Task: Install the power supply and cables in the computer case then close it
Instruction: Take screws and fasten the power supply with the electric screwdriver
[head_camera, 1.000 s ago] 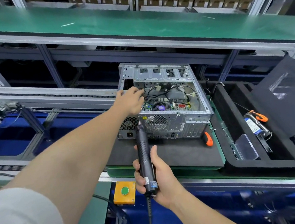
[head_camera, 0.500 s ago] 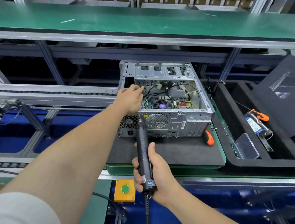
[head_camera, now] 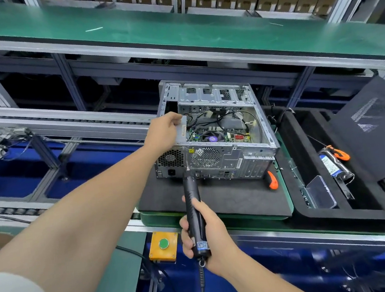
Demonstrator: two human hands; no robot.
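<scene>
An open silver computer case [head_camera: 233, 155] lies on a black foam mat [head_camera: 216, 198], its rear panel facing me. Black cables [head_camera: 236, 114] loop over the motherboard inside. The grey power supply [head_camera: 182, 132] sits in the near left corner, its vent and socket at the rear panel. My left hand [head_camera: 164, 131] grips the top of the power supply. My right hand [head_camera: 202, 231] holds a black electric screwdriver [head_camera: 193, 208], whose tip touches the rear panel between the two fan grilles.
An orange-handled tool [head_camera: 273, 180] lies on the mat by the case. To the right a black foam tray [head_camera: 352, 207] holds a clear plastic box [head_camera: 321, 192], a bundled part and the black side panel [head_camera: 376, 125]. A yellow button box [head_camera: 163, 245] sits at the bench's front edge.
My left hand shifted slightly left, from the case's inner edge onto the power supply. The screwdriver's tip stays at the rear panel. The view moved a little closer.
</scene>
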